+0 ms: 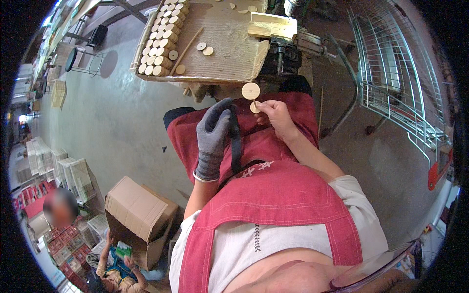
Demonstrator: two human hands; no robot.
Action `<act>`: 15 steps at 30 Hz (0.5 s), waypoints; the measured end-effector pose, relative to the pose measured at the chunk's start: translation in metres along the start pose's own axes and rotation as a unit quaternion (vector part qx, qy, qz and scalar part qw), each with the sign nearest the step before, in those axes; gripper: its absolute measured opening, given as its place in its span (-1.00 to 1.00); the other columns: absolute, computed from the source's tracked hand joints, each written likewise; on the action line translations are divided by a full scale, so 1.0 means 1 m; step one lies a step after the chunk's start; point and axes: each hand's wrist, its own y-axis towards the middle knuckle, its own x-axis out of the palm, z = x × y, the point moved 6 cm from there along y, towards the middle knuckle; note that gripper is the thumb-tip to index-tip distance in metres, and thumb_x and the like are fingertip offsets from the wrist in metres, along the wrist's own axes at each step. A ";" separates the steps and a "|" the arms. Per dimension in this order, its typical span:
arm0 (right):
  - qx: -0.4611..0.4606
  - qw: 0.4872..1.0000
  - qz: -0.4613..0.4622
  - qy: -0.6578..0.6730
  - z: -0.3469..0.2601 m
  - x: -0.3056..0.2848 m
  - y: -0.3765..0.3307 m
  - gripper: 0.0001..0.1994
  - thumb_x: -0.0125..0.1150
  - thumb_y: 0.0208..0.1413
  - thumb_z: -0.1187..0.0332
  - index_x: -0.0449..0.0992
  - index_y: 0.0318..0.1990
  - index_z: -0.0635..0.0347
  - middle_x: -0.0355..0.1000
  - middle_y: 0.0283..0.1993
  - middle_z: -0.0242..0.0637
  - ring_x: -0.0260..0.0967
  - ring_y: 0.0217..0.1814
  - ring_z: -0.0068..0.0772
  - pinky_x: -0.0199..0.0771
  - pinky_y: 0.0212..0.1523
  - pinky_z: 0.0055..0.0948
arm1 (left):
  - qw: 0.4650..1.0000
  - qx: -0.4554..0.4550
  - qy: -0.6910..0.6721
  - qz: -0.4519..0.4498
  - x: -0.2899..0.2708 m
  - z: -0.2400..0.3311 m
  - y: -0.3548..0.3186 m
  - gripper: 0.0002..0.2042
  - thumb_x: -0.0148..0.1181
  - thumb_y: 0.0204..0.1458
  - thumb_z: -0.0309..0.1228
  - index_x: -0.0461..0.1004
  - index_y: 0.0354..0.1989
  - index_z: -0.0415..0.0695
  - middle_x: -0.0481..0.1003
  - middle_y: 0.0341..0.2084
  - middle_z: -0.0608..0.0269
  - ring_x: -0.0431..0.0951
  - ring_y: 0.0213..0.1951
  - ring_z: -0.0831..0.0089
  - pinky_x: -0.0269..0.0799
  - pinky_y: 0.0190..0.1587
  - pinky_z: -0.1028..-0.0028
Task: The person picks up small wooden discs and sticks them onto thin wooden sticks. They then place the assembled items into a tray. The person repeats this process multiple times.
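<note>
My right hand (276,115), bare, pinches a small wooden disc (255,107) on a thin stick, with a larger round wooden disc (250,91) just above it at the fingertips. My left hand (213,138) wears a grey glove and rests on my red apron (273,195), its fingers against a dark strap (236,141); whether it grips the strap I cannot tell. Both hands sit over my lap, just below the workbench.
A workbench (229,49) ahead carries rows of stacked wooden discs (161,34), loose discs, a stick and a wooden block (271,25). A wire cart (395,73) stands at the right. An open cardboard box (139,215) and another person (115,263) are lower left.
</note>
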 end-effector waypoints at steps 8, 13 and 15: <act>-0.068 0.988 0.061 -0.123 -0.012 -0.006 -0.003 -0.73 0.28 0.26 0.26 0.65 -0.37 0.30 0.55 -0.48 -0.38 0.40 -0.53 -0.61 0.44 -0.47 -0.52 | 0.955 0.198 0.221 0.003 0.012 0.033 0.003 -0.33 0.47 -0.02 -0.53 0.37 0.33 -0.23 0.54 0.10 0.16 0.57 -0.03 0.42 0.50 0.01 0.46; -0.120 0.962 0.091 -0.228 -0.025 -0.013 -0.005 -0.69 0.32 0.20 0.22 0.63 -0.46 0.31 0.50 -0.56 -0.36 0.36 -0.53 -0.59 0.36 -0.47 -0.43 | 0.930 0.200 0.307 0.021 0.013 0.038 0.002 -0.46 0.45 -0.03 -0.55 0.49 0.20 -0.20 0.59 0.04 0.12 0.60 0.01 0.38 0.50 0.05 0.44; -0.155 0.953 0.101 -0.240 -0.023 -0.018 -0.002 -0.69 0.33 0.19 0.23 0.63 -0.47 0.31 0.50 -0.57 -0.35 0.36 -0.51 -0.60 0.34 -0.46 -0.42 | 0.919 0.236 0.313 0.040 0.013 0.040 0.002 -0.46 0.48 -0.09 -0.49 0.52 0.15 -0.15 0.58 -0.22 0.09 0.61 -0.21 0.23 0.52 -0.12 0.37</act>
